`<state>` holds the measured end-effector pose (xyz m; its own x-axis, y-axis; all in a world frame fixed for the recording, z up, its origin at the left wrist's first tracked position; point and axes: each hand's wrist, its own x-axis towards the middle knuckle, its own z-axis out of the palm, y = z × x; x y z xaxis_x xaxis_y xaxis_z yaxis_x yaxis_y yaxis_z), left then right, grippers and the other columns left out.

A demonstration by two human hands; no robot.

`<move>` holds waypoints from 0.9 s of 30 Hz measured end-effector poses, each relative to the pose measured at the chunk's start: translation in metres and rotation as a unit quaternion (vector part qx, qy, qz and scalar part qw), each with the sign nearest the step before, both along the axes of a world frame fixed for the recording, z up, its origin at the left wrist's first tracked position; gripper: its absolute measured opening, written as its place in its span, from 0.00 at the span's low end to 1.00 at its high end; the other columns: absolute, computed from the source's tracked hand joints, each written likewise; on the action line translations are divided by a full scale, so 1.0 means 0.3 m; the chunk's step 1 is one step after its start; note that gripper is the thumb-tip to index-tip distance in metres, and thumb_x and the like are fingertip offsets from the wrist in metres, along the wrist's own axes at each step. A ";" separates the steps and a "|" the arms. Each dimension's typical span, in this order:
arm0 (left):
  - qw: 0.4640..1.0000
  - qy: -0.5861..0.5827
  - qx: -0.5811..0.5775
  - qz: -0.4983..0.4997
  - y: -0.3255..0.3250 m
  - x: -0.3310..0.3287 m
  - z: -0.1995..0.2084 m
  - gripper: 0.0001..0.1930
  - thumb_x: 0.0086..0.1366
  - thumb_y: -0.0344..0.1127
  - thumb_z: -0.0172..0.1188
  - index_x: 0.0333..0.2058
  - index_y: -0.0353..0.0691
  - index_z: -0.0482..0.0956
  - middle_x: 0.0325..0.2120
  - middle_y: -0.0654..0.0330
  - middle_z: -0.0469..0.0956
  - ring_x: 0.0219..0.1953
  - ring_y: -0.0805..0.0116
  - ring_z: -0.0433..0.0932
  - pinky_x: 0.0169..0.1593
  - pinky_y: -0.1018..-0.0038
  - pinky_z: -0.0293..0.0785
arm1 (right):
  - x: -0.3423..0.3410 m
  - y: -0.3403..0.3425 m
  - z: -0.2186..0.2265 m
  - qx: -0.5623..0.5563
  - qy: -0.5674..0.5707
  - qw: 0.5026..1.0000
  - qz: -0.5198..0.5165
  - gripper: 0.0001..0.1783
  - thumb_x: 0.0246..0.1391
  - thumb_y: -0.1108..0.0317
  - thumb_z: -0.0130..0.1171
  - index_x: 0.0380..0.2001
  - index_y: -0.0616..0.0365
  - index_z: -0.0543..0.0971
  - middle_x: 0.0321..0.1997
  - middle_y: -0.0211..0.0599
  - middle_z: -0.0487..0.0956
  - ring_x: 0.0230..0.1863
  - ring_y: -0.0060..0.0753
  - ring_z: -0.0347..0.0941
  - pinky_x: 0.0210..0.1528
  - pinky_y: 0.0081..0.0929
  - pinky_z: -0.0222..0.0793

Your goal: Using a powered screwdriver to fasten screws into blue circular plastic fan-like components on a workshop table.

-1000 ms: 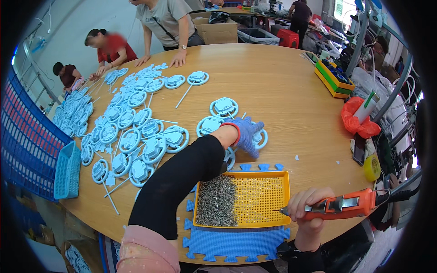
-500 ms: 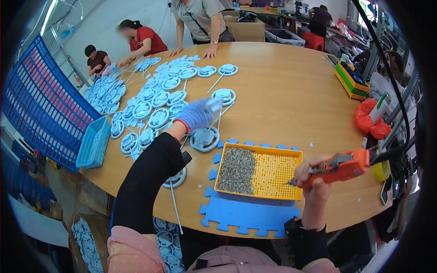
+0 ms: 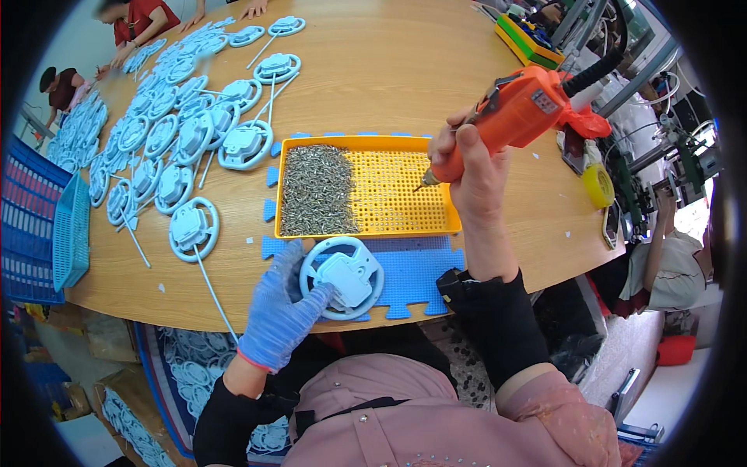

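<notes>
My left hand (image 3: pixel 282 310), in a blue knitted glove, grips the left side of a light blue toy steering wheel (image 3: pixel 348 279), held at the front edge of a blue foam mat (image 3: pixel 412 268). My bare right hand (image 3: pixel 476 167) is wrapped round an orange electric screwdriver (image 3: pixel 510 113). Its bit points down over the perforated right half of a yellow tray (image 3: pixel 405 230). Small metal screws (image 3: pixel 317 191) fill the tray's left part, and a few seem to sit in the holes near the bit.
Many more wheels (image 3: pixel 189 226), some with thin rods, cover the table's left side. A turquoise basket (image 3: pixel 71 233) stands at the left edge. Yellow tape (image 3: pixel 597 185) and a yellow-green bin (image 3: pixel 525 40) lie on the right. Other people (image 3: pixel 140 22) are at the far left.
My left hand has come back from the pile to the mat with a steering wheel. My right hand has lifted the screwdriver, its bit still over the tray. The view has turned.
</notes>
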<state>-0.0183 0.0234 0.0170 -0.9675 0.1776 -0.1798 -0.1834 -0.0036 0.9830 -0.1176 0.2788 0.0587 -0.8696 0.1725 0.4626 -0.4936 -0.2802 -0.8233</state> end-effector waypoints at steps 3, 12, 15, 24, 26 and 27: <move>0.761 0.410 -0.501 0.035 -0.082 -0.025 0.048 0.30 0.51 0.33 0.68 0.54 0.35 0.69 0.47 0.49 0.73 0.50 0.54 0.73 0.54 0.62 0.69 | 0.005 0.009 -0.019 -0.026 0.001 1.000 -0.006 0.17 0.54 0.57 0.62 0.37 0.57 0.70 0.24 0.31 0.72 0.23 0.25 0.68 0.29 0.25 0.65; 0.739 0.150 -0.646 0.122 -0.447 -0.287 -0.013 0.36 0.46 0.41 0.71 0.54 0.34 0.70 0.50 0.45 0.70 0.54 0.50 0.69 0.56 0.64 0.66 | -0.018 -0.036 -0.035 -0.035 0.002 0.999 -0.002 0.17 0.54 0.57 0.63 0.37 0.55 0.70 0.25 0.31 0.72 0.24 0.25 0.68 0.31 0.26 0.66; 0.774 0.166 -0.601 0.112 -0.465 -0.297 -0.033 0.35 0.46 0.40 0.71 0.53 0.31 0.70 0.50 0.45 0.71 0.52 0.52 0.70 0.56 0.65 0.67 | -0.033 -0.037 -0.040 -0.057 0.001 0.998 0.009 0.16 0.53 0.57 0.63 0.36 0.55 0.70 0.24 0.31 0.72 0.24 0.25 0.69 0.31 0.27 0.66; 0.837 0.157 -0.518 0.081 -0.486 -0.263 -0.018 0.31 0.46 0.32 0.69 0.51 0.32 0.70 0.46 0.50 0.72 0.49 0.57 0.71 0.54 0.68 0.68 | -0.041 -0.044 -0.049 -0.034 -0.004 0.999 0.023 0.15 0.54 0.58 0.62 0.34 0.53 0.70 0.24 0.30 0.73 0.24 0.25 0.69 0.31 0.26 0.66; 0.859 0.185 -0.472 0.066 -0.447 -0.228 -0.012 0.32 0.45 0.29 0.68 0.51 0.34 0.69 0.45 0.51 0.72 0.49 0.58 0.71 0.55 0.69 0.68 | -0.036 -0.032 -0.051 -0.026 0.008 0.999 0.025 0.14 0.54 0.58 0.62 0.33 0.53 0.69 0.23 0.30 0.73 0.24 0.25 0.69 0.30 0.26 0.66; 0.859 0.185 -0.472 0.066 -0.428 -0.205 -0.004 0.32 0.45 0.29 0.68 0.51 0.34 0.69 0.45 0.51 0.72 0.49 0.58 0.71 0.55 0.69 0.68 | -0.035 -0.030 -0.054 -0.026 0.008 0.999 0.025 0.14 0.54 0.58 0.62 0.33 0.53 0.69 0.23 0.30 0.73 0.24 0.25 0.69 0.30 0.26 0.66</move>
